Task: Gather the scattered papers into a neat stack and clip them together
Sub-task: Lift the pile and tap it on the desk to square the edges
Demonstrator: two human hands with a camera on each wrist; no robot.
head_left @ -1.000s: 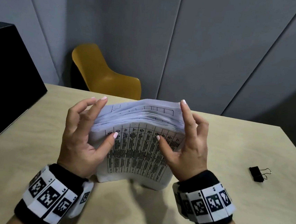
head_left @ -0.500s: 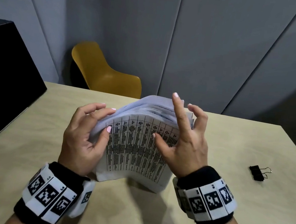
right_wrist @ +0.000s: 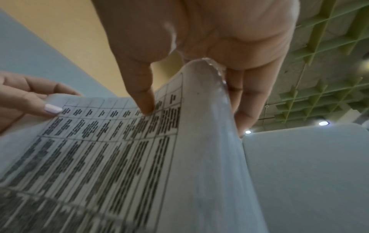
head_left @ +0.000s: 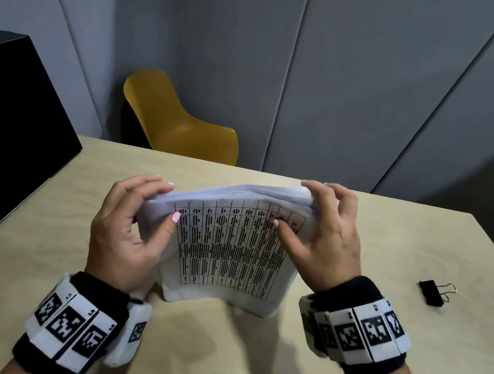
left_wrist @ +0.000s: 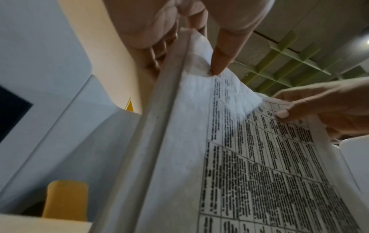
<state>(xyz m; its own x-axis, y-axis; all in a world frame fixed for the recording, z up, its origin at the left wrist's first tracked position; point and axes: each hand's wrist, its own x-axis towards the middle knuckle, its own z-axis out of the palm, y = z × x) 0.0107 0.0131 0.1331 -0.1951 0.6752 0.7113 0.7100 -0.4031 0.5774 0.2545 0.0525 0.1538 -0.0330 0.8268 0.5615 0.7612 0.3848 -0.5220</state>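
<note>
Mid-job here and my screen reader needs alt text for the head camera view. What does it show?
Two hands, left hand and right hand, hold a stack of printed papers upright on its bottom edge on a light wooden table. A black binder clip lies unused on the table to the right; a yellow chair stands behind.

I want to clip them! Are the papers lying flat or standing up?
Standing up. The papers rest on their bottom edge on the table, held by the left hand and right hand.
</note>
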